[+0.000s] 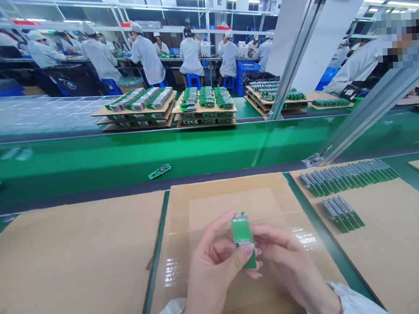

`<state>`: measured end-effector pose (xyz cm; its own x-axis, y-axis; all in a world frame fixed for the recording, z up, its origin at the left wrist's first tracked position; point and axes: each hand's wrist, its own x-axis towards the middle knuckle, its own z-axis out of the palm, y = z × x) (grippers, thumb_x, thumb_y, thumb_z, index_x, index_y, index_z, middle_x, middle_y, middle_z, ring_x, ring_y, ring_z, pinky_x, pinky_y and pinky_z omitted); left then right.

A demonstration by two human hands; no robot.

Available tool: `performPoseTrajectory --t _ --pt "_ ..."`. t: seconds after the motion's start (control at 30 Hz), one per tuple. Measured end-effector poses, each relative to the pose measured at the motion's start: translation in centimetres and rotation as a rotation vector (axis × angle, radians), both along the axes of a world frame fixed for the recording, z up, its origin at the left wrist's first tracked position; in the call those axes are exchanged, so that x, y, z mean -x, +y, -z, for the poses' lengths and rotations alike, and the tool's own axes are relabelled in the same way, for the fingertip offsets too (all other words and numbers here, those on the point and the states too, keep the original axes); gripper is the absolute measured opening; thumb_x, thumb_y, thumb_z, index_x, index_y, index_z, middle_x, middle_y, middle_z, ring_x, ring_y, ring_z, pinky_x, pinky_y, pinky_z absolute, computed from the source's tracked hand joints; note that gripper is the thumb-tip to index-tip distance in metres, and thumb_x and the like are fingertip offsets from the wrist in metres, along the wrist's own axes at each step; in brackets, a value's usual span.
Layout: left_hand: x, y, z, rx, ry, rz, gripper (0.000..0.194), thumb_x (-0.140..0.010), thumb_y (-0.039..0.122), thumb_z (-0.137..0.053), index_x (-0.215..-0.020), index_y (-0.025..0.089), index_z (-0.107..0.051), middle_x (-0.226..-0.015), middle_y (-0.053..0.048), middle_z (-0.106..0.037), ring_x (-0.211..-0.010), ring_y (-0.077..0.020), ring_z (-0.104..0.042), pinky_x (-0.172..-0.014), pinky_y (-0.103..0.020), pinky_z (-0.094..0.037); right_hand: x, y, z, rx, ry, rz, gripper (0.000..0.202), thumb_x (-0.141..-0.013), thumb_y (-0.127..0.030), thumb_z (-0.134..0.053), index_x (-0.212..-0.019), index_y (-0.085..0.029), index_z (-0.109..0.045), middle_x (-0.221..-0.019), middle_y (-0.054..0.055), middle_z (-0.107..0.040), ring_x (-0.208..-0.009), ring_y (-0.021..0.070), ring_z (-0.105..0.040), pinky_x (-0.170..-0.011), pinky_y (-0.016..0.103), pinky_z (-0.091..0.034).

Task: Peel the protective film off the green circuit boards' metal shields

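Observation:
A small green circuit board (242, 230) is held upright in front of me, over the middle cardboard sheet (184, 209). My left hand (217, 258) is closed on it, with the thumb pressed across its lower face and the fingers behind. From the right side, my right hand (286, 255) has its bent fingers against the board's edge; its fingertips are partly hidden. To the right, a row of similar boards with grey parts (349, 176) lies on another cardboard sheet (400, 222), with a short row of boards (343, 213) nearer me.
Beyond the cardboard runs a green conveyor belt (91, 157) carrying a lone board (160, 171). Stacked trays of boards (207, 108) stand on its far side. A slanted metal post (364, 118) rises at right. At left lies bare cardboard (71, 260). Several people in white coats work behind.

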<state>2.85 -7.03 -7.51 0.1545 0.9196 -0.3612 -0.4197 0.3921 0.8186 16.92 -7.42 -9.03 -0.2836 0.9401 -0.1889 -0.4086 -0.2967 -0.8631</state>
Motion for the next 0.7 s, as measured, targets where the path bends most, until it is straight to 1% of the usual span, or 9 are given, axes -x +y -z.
performPoseTrajectory --t 0.1,0.17,0.27,0.37,0.43,0.5,0.6,0.7 --pt "-0.1 -0.1 0.1 -0.007 0.045 -0.013 0.067 -0.063 0.027 -0.082 -0.124 0.017 -0.056 -0.058 -0.002 -0.069 -0.055 -0.0179 -0.064 -0.05 -0.028 -0.057 -0.1 0.2 -0.3 0.059 0.013 -0.028 0.021 -0.078 -0.026 -0.061 -0.094 -0.023 -0.075 -0.083 0.006 -0.069 -0.074 0.0192 -0.056 -0.063 0.029 -0.043" --pt "-0.1 -0.3 0.2 -0.015 0.068 -0.019 0.065 -0.064 0.028 -0.081 -0.123 0.018 -0.057 -0.059 -0.002 -0.07 -0.056 -0.0179 -0.064 -0.051 -0.029 -0.058 -0.1 0.3 -0.3 0.076 0.02 -0.031 0.022 -0.078 -0.029 -0.06 -0.094 -0.023 -0.075 -0.084 0.007 -0.069 -0.076 0.0208 -0.056 -0.062 0.029 -0.042" --pt "-0.2 -0.5 0.3 -0.018 0.087 -0.024 0.062 -0.066 0.027 -0.08 -0.123 0.019 -0.057 -0.059 -0.001 -0.069 -0.056 -0.0172 -0.064 -0.053 -0.031 -0.06 -0.1 0.3 -0.3 0.08 0.037 -0.019 0.023 -0.08 -0.03 -0.06 -0.094 -0.021 -0.075 -0.086 0.008 -0.069 -0.073 0.0195 -0.053 -0.061 0.029 -0.041" --pt "-0.3 -0.6 0.3 -0.014 0.083 -0.023 0.063 -0.065 0.027 -0.08 -0.123 0.018 -0.056 -0.058 0.0 -0.069 -0.058 -0.0185 -0.065 -0.054 -0.032 -0.061 0.0 0.2 -0.1 0.092 0.049 -0.008 0.022 -0.082 -0.031 -0.061 -0.094 -0.02 -0.075 -0.086 0.009 -0.069 -0.075 0.019 -0.052 -0.059 0.028 -0.041" --pt "-0.3 -0.6 0.1 -0.01 0.076 -0.016 0.065 -0.065 0.028 -0.081 -0.124 0.018 -0.056 -0.059 0.0 -0.069 -0.059 -0.0196 -0.066 -0.054 -0.033 -0.06 0.0 0.2 0.0 0.105 0.053 -0.013 0.022 -0.082 -0.033 -0.062 -0.094 -0.019 -0.075 -0.084 0.009 -0.068 -0.073 0.0185 -0.052 -0.057 0.027 -0.041" --pt "-0.3 -0.6 0.1 -0.001 0.063 -0.012 0.065 -0.065 0.028 -0.081 -0.124 0.018 -0.056 -0.059 -0.001 -0.069 -0.058 -0.0194 -0.065 -0.054 -0.033 -0.059 0.1 0.2 0.2 0.117 0.05 -0.019 0.023 -0.082 -0.036 -0.064 -0.092 -0.019 -0.075 -0.079 0.007 -0.066 -0.067 0.0161 -0.05 -0.054 0.026 -0.041" --pt "-0.1 -0.3 0.2 0.008 0.038 0.005 0.065 -0.065 0.029 -0.081 -0.124 0.018 -0.057 -0.061 -0.001 -0.07 -0.058 -0.0185 -0.064 -0.056 -0.031 -0.056 0.0 0.5 0.5 0.107 -0.013 -0.003 0.025 -0.081 -0.04 -0.067 -0.091 -0.018 -0.074 -0.072 0.005 -0.064 -0.061 0.0127 -0.047 -0.053 0.024 -0.042" --pt "0.3 0.0 0.6 -0.008 0.013 0.094 0.073 -0.064 0.029 -0.081 -0.131 0.023 -0.052 -0.063 0.0 -0.07 -0.064 -0.0177 -0.064 -0.062 -0.03 -0.052 -0.4 0.6 0.9 0.008 -0.182 0.029 0.023 -0.081 -0.041 -0.068 -0.088 -0.02 -0.074 -0.072 0.004 -0.066 -0.064 0.0147 -0.053 -0.058 0.025 -0.046"
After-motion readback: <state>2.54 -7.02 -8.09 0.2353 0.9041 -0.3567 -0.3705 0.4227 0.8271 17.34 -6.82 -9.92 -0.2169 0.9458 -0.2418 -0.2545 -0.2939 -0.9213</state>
